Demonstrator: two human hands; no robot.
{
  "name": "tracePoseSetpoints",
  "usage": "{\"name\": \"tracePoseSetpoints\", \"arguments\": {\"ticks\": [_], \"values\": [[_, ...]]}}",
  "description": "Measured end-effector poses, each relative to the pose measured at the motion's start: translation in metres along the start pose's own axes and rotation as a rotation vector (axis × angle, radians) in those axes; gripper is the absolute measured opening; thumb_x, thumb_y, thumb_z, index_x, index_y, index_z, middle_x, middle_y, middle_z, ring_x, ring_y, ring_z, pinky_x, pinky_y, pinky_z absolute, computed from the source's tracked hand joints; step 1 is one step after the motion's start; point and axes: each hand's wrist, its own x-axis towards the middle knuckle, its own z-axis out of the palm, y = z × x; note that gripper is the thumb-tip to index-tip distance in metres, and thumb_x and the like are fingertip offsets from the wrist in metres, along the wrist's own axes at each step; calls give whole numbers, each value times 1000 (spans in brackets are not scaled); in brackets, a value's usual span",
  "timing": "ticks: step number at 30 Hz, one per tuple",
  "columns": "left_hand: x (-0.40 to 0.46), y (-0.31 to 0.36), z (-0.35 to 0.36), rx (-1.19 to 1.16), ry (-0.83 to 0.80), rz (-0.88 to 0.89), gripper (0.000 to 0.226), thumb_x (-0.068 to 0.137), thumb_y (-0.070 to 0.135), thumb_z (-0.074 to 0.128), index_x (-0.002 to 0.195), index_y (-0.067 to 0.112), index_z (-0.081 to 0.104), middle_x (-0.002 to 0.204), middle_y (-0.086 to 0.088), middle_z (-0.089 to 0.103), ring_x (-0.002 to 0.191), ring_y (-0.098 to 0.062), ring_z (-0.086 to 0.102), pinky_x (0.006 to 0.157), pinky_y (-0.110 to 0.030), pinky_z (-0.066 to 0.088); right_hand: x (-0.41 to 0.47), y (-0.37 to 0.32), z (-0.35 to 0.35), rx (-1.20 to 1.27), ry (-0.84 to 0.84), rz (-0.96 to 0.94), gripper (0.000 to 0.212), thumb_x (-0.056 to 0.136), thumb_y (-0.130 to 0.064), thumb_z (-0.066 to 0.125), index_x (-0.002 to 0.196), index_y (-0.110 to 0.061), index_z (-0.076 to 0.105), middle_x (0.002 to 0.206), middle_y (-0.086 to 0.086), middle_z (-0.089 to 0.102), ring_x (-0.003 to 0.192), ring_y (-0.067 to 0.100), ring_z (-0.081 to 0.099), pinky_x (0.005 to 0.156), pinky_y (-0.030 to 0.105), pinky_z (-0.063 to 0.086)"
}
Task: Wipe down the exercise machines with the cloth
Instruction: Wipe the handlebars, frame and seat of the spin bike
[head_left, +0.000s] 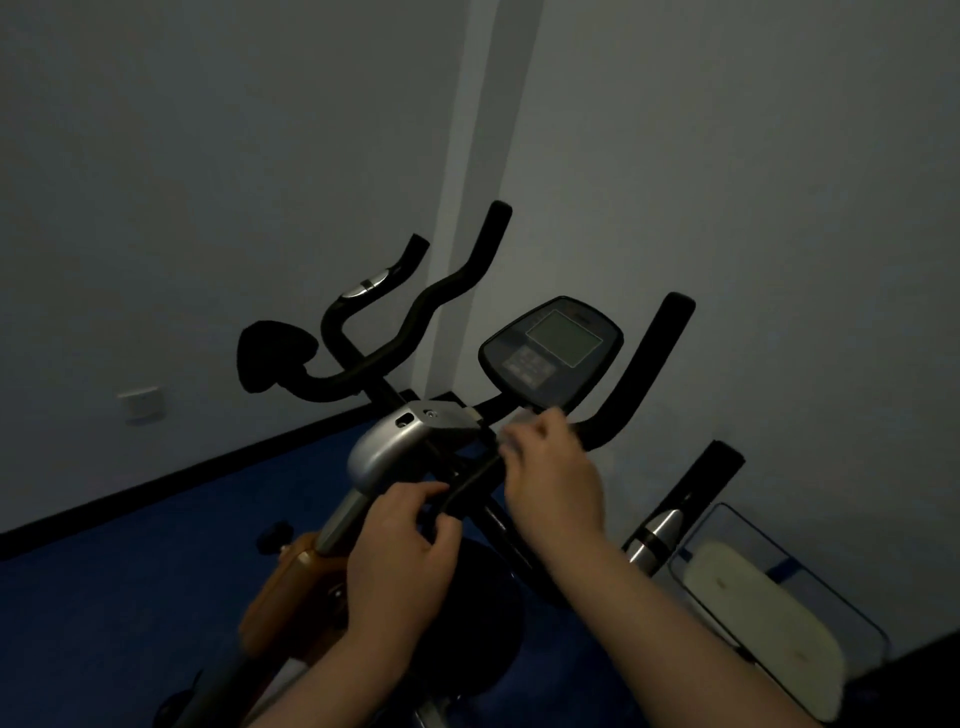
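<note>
Head view looks down in dim light at an exercise bike (395, 452) that fills the middle of the frame, standing on a blue floor (130, 597) in the corner of a room with pale walls (208, 130). Its black handlebars (457, 275) curve up toward the upper centre, and a further bar end rises at centre right. A console (550, 353) with a pale rectangular screen sits just right of centre, tilted toward the viewer, above a silver-grey housing (389, 447) on the stem. An orange frame section (291, 587) runs down toward the lower left. The left hand (400, 556), at lower centre, has its fingers curled around a dark strap or cable (467, 483) that runs diagonally up from it, with the thumb lying over the top. The right hand (550, 483), just right of and above the left, is bunched with its fingertips pinched together at the upper end of that same dark strip, right below the console; something pale shows at its fingertips, but it is too blurred to tell whether that is the cloth. No cloth can be made out with certainty anywhere in the dim picture. At the lower right a second machine shows a black and silver handle (670, 525) and a clear-edged tray (810, 577) holding a pale pad (758, 618). A white wall socket (141, 404) sits at the left edge, low on the wall, above a dark skirting (156, 483).
</note>
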Motion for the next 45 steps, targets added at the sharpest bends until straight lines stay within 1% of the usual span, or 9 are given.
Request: {"name": "tracePoseSetpoints", "arguments": {"ticks": [3,9,14,21,25,30,35,40,45], "values": [[1,-1,-1,-42,-15,-4,24,84,19,64,103,33,61,92,13,57,72,-8,55,60,-23,42,2,-3,-10,129,-221,-85,22,98,-34,50,111,-29,67,106,-6,47,92,12,54,74,24,43],[0,-3,-1,-110,-8,-6,25,84,15,63,104,30,64,94,13,60,68,-8,56,64,-32,49,19,9,-17,-59,120,38,18,97,-28,54,105,-21,69,98,-4,47,81,14,51,63,28,41],[-2,-6,0,-99,10,14,23,84,14,62,102,28,65,92,12,61,71,-8,56,63,-25,44,-11,-10,14,29,-88,-108,23,98,-31,49,113,-20,64,108,-3,47,89,11,49,70,21,35],[-6,-3,-1,-226,99,-51,16,81,23,43,80,22,59,71,4,61,68,-12,57,58,-26,43,-21,-11,-1,168,-419,-317,25,96,-29,53,119,-32,63,106,-8,46,90,13,55,77,29,49],[-8,-1,-2,-192,134,-70,18,82,23,44,87,27,60,74,6,62,72,-12,60,61,-26,48,13,0,-23,286,-574,-332,19,90,-28,63,105,-38,70,98,-11,55,92,4,54,82,22,43],[-8,-5,4,-85,162,-112,24,91,21,46,97,31,67,71,9,66,55,-8,57,52,-31,47,76,-3,-42,284,-229,-430,23,88,-25,66,111,-28,69,104,-5,58,96,8,54,82,22,43],[-11,-2,3,-15,169,-157,25,91,17,50,92,29,71,73,14,65,58,-1,55,53,-20,36,83,-17,15,-1,-559,-578,26,91,-28,63,117,-24,63,117,-1,53,108,20,55,90,38,47],[-12,-3,3,-14,191,-140,31,87,28,41,92,29,72,75,14,66,64,-1,58,54,-20,41,99,-4,-5,104,-949,-541,23,92,-25,64,115,-24,69,114,-15,53,107,1,52,96,17,41],[-12,-3,5,9,235,-157,29,86,27,43,88,29,72,62,16,59,54,0,53,50,-19,31,86,-15,22,-30,-645,-655,28,91,-36,62,118,-27,67,108,-1,53,101,14,53,89,31,44]]}}
